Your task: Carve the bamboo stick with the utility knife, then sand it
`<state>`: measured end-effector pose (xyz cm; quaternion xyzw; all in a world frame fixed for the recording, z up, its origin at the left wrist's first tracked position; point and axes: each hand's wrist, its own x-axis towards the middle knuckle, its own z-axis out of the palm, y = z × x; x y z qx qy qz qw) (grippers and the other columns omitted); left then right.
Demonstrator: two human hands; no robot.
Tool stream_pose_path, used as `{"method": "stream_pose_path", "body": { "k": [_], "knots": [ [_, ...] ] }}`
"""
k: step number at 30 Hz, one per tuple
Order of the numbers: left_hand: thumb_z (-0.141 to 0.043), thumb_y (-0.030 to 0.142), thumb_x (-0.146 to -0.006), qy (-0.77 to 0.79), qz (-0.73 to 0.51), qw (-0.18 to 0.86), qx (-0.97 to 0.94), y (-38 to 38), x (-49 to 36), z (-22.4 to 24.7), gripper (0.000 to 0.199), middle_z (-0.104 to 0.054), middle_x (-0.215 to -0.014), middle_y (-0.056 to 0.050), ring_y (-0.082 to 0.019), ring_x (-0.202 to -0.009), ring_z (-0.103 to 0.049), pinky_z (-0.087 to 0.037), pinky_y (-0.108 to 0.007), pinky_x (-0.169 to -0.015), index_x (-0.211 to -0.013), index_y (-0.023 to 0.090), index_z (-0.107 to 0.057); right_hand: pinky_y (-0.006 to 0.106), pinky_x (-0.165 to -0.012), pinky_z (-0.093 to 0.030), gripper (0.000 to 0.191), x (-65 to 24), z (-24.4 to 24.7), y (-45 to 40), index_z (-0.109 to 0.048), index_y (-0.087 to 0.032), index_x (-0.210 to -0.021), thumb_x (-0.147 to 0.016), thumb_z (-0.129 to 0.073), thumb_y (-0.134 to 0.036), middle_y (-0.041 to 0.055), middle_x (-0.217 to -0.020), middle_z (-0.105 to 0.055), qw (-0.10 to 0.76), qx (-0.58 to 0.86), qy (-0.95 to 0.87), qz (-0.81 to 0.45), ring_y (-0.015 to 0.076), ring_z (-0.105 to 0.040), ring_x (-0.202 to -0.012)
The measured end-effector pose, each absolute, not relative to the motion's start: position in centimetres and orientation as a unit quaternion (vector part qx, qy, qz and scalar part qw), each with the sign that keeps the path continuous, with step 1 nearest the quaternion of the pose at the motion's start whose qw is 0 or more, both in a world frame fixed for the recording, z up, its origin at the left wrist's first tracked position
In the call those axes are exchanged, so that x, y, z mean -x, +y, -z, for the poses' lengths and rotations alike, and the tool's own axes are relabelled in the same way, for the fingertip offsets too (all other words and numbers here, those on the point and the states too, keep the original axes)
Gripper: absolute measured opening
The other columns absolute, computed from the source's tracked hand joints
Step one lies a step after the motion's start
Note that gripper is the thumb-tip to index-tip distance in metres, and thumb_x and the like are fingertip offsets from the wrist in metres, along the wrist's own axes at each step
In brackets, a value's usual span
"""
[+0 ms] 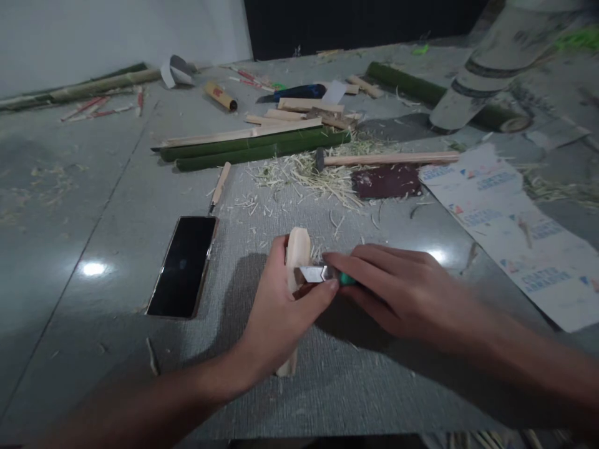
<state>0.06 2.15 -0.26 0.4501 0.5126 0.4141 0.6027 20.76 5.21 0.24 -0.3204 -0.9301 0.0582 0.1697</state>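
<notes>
My left hand [276,305] is closed around a pale split piece of bamboo [298,246], which points away from me; its near end shows below the wrist. In my right hand [397,280] is a utility knife [347,279] with a green handle, its short metal blade lying across the bamboo piece. The left thumb reaches to the knife beside the right fingers. To the left lies a black smartphone [183,267], and beyond it a small wooden-handled tool [221,185].
Green bamboo strips [262,149] lie ahead, near a heap of shavings [309,178] and a hammer [393,159]. A printed paper sheet [515,231] is at right. Farther back are a blue knife [299,93], a bamboo pole [412,84] and a pale banded post [472,81].
</notes>
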Motion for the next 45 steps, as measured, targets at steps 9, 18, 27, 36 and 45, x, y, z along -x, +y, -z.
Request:
{"method": "stream_pose_path", "body": {
  "k": [9,18,27,36,45],
  "knots": [
    [-0.072,0.021,-0.093,0.514,-0.431,0.573,-0.471,2.1,-0.1,0.4,0.025,-0.054,-0.087,0.003,-0.012,-0.076,-0.056,-0.047,-0.022,-0.065,-0.107,0.024,-0.053,0.032,-0.063,-0.046,0.027,-20.4,-0.4,5.3,-0.062,-0.012,-0.127,-0.109,-0.044,-0.023,0.0048,-0.088,-0.068,0.173,0.303,-0.935,-0.058,0.0188,-0.065,-0.074],
    [-0.073,0.029,-0.095,0.524,-0.411,0.565,-0.487,1.7,0.0,0.4,0.020,-0.056,-0.076,0.004,-0.012,-0.066,-0.052,-0.045,-0.025,-0.062,-0.112,0.025,-0.063,0.032,-0.065,-0.049,0.028,-20.5,-0.1,5.0,-0.061,-0.011,-0.131,-0.107,-0.050,-0.022,0.0074,-0.095,-0.072,0.202,0.324,-0.924,-0.024,0.0200,-0.068,-0.079],
    [-0.062,0.025,-0.096,0.505,-0.414,0.634,-0.414,1.7,0.3,0.4,0.018,-0.050,-0.077,0.006,-0.007,-0.051,-0.040,-0.039,-0.018,-0.044,-0.110,0.026,-0.051,0.032,-0.067,-0.050,0.028,-22.1,-0.9,6.4,-0.062,-0.015,-0.132,-0.107,-0.051,-0.023,0.0094,-0.109,-0.076,0.244,0.434,-0.867,0.015,0.0210,-0.073,-0.085],
    [-0.056,0.036,-0.104,0.471,-0.467,0.656,-0.361,2.9,0.6,0.7,0.018,-0.057,-0.077,0.002,-0.010,-0.060,-0.050,-0.043,-0.017,-0.047,-0.116,0.023,-0.062,0.030,-0.071,-0.052,0.028,-21.5,-0.9,6.1,-0.063,-0.014,-0.131,-0.107,-0.052,-0.023,0.0098,-0.112,-0.076,0.244,0.418,-0.875,-0.022,0.0193,-0.073,-0.087],
    [-0.047,0.043,-0.107,0.421,-0.498,0.694,-0.305,3.4,0.8,0.7,0.030,-0.061,-0.081,-0.002,-0.012,-0.065,-0.053,-0.047,-0.021,-0.056,-0.114,0.020,-0.065,0.030,-0.074,-0.053,0.028,-21.5,-0.9,5.9,-0.063,-0.017,-0.132,-0.108,-0.050,-0.024,0.0085,-0.114,-0.076,0.238,0.422,-0.874,-0.036,0.0192,-0.074,-0.089]
  ]
}}
